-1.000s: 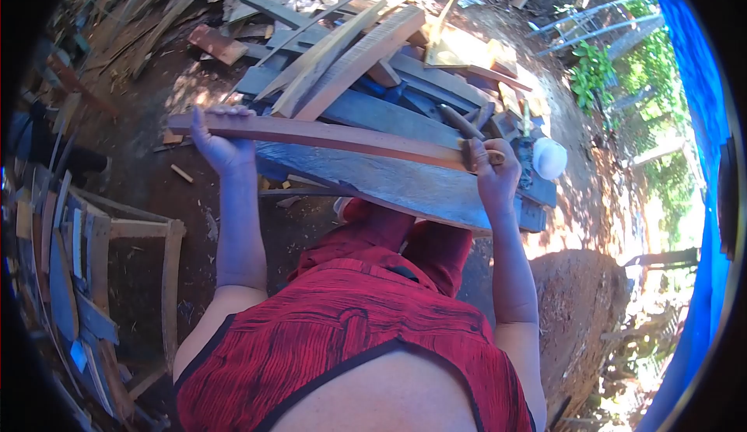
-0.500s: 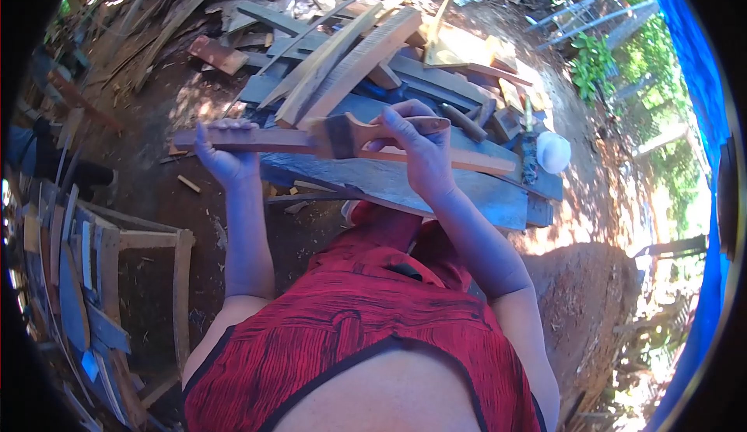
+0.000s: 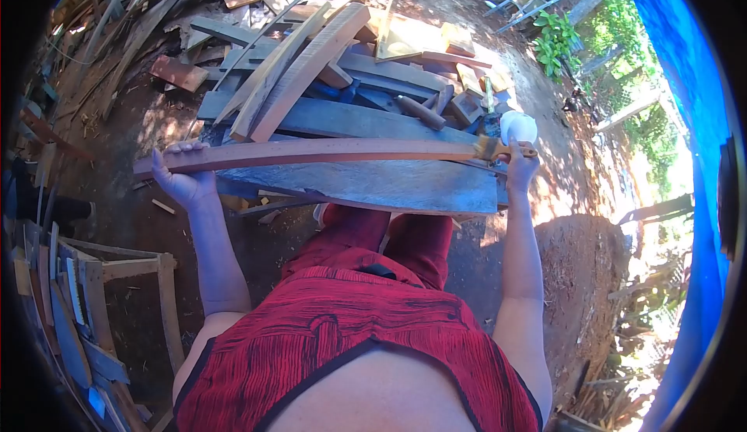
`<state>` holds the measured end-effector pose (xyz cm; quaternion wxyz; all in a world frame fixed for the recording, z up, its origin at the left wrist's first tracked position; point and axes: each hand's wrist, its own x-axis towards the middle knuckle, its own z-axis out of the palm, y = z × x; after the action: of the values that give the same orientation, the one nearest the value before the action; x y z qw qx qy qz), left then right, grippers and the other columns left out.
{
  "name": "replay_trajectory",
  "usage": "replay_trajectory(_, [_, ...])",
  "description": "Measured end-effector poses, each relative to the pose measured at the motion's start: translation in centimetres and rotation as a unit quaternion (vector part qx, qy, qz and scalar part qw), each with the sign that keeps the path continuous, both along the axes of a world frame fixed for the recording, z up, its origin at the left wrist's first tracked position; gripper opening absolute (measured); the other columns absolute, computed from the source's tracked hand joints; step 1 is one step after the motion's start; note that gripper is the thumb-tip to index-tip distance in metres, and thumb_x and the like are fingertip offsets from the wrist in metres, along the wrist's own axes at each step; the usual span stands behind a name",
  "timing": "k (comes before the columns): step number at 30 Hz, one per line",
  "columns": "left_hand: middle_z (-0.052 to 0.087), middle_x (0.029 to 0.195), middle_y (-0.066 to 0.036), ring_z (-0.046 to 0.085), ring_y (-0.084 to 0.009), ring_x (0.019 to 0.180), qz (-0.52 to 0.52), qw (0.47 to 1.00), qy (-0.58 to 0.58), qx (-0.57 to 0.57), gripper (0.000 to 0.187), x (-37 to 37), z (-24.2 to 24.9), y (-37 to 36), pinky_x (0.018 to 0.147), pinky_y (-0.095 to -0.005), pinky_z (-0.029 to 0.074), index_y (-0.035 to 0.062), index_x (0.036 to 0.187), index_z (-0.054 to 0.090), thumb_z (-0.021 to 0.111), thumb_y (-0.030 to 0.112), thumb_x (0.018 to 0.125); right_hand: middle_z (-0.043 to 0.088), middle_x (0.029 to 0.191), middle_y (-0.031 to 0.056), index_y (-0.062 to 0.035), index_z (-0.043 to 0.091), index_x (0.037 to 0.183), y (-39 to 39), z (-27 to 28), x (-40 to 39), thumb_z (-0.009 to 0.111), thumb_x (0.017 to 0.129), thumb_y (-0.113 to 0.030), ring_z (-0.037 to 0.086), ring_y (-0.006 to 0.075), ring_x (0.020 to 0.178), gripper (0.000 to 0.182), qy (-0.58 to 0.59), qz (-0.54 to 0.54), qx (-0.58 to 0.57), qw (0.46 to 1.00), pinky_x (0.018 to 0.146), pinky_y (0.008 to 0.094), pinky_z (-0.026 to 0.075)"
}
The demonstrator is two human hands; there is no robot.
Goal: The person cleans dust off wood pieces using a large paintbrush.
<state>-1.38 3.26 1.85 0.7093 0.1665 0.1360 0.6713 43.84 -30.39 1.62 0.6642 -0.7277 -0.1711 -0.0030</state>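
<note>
A long reddish-brown wooden strip (image 3: 334,150) stretches across in front of me, above a grey board. My left hand (image 3: 187,183) is closed around its left end. At the other end, a wide paintbrush (image 3: 490,149) with a dark band and wooden handle lies against the strip. My right hand (image 3: 521,169) grips the handle, close to the right end of the wood. Just behind that hand is a white rounded container (image 3: 518,127), whose contents I cannot make out.
Under the strip lies a broad grey board (image 3: 373,185). Beyond it, thick beams (image 3: 311,74) and offcuts are piled up, with a rounded wooden piece (image 3: 421,113) among them. A wooden frame (image 3: 132,267) stands at left. A blue tarp (image 3: 677,43) hangs at right.
The paintbrush has travelled rightward along the strip, from near its middle to its right end, with my right hand. My left hand keeps hold of the left end. The view has shifted.
</note>
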Motion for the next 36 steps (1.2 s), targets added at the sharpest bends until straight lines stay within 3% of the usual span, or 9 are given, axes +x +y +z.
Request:
replay_trajectory(2, [0.049, 0.067, -0.007, 0.048, -0.0217, 0.069, 0.002, 1.0, -0.008, -0.007, 0.037, 0.1, 0.3, -0.2, 0.07, -0.0375, 0.042, 0.0072, 0.069, 0.051, 0.061, 0.041, 0.079, 0.061, 0.069, 0.0059, -0.0008, 0.059, 0.076, -0.6, -0.2, 0.6, 0.063, 0.084, -0.014, 0.058, 0.0105, 0.049, 0.016, -0.104, -0.032, -0.107, 0.988, 0.046, 0.0215, 0.046])
replay_trajectory(9, [0.048, 0.067, -0.006, 0.047, -0.021, 0.069, 0.0, 1.0, 0.001, 0.003, 0.036, 0.0, 0.4, -0.2, 0.07, -0.0368, 0.042, 0.0072, 0.068, 0.05, 0.063, 0.04, 0.078, 0.059, 0.068, 0.0026, -0.0019, 0.06, 0.078, 2.9, -0.7, -5.8, 0.062, 0.086, -0.017, 0.058, 0.0074, 0.057, 0.018, -0.304, 0.024, -0.152, 0.94, 0.05, 0.0208, 0.045])
replay_trajectory(15, [0.049, 0.068, -0.006, 0.048, -0.0215, 0.069, -0.014, 1.0, -0.013, 0.004, 0.036, -0.2, 0.0, 0.1, 0.071, -0.0373, 0.042, 0.0072, 0.069, 0.051, 0.062, 0.04, 0.079, 0.058, 0.074, 0.0042, -0.0014, 0.059, 0.076, 6.9, 4.1, -14.9, 0.065, 0.084, -0.017, 0.06, 0.0127, 0.06, 0.018, -0.09, 0.168, -0.006, 0.982, 0.056, 0.0225, 0.048])
replay_trajectory(17, [0.051, 0.069, -0.007, 0.05, -0.023, 0.069, -0.001, 1.0, 0.016, 0.004, 0.035, -0.1, 0.0, 0.1, 0.071, -0.0381, 0.043, 0.0075, 0.07, 0.051, 0.06, 0.04, 0.08, 0.061, 0.078, 0.0066, 0.0004, 0.058, 0.084, 7.2, 5.2, -16.1, 0.06, 0.087, -0.013, 0.061, 0.0145, 0.063, 0.014, 0.051, 0.273, 0.141, 0.95, 0.058, 0.0251, 0.052])
replay_trajectory(20, [0.053, 0.068, -0.007, 0.054, -0.0245, 0.07, -0.008, 1.0, 0.027, 0.004, 0.035, -0.2, -0.1, 0.2, 0.072, -0.0391, 0.043, 0.0081, 0.07, 0.052, 0.059, 0.04, 0.082, 0.062, 0.079, 0.0087, 0.0008, 0.057, 0.086, 7.2, 4.6, -15.1, 0.06, 0.087, -0.012, 0.062, 0.0165, 0.063, 0.013, 0.094, 0.277, 0.163, 0.942, 0.057, 0.0262, 0.054])
replay_trajectory(28, [0.053, 0.068, -0.006, 0.053, -0.0241, 0.072, -0.003, 1.0, 0.029, -0.003, 0.032, -0.4, -0.3, 0.3, 0.073, -0.0387, 0.042, 0.0093, 0.069, 0.052, 0.06, 0.038, 0.081, 0.061, 0.07, 0.0073, 0.0, 0.059, 0.076, 1.3, 0.1, -4.5, 0.062, 0.085, -0.01, 0.06, 0.0139, 0.054, 0.014, 0.067, 0.075, 0.121, 0.987, 0.05, 0.0231, 0.052])
replay_trajectory(30, [0.053, 0.068, -0.006, 0.053, -0.024, 0.072, 0.001, 1.0, 0.03, -0.004, 0.032, -0.2, -0.1, 0.1, 0.073, -0.0386, 0.042, 0.0093, 0.069, 0.051, 0.06, 0.038, 0.081, 0.06, 0.067, 0.0052, -0.001, 0.059, 0.076, 0.2, 0.2, -3.0, 0.063, 0.084, -0.01, 0.058, 0.0113, 0.05, 0.013, -0.029, -0.043, 0.022, 0.998, 0.047, 0.0194, 0.045])
replay_trajectory(34, [0.052, 0.067, -0.006, 0.052, -0.0228, 0.071, 0.011, 0.999, 0.032, -0.012, 0.033, -0.2, 0.1, 0.1, 0.074, -0.0374, 0.042, 0.0084, 0.068, 0.051, 0.06, 0.037, 0.081, 0.059, 0.068, 0.0041, -0.0012, 0.058, 0.076, -0.1, -0.6, -3.2, 0.066, 0.082, -0.013, 0.059, 0.012, 0.054, 0.016, -0.08, -0.063, -0.037, 0.994, 0.048, 0.0233, 0.043])
replay_trajectory(36, [0.052, 0.067, -0.006, 0.052, -0.0224, 0.07, 0.015, 0.999, 0.032, -0.011, 0.033, -0.2, 0.0, 0.2, 0.074, -0.0369, 0.043, 0.0081, 0.069, 0.051, 0.06, 0.037, 0.081, 0.058, 0.069, 0.0062, -0.0031, 0.058, 0.077, 1.0, -1.4, -4.7, 0.066, 0.081, -0.014, 0.061, 0.0169, 0.064, 0.014, -0.29, -0.035, -0.146, 0.945, 0.055, 0.0284, 0.045])
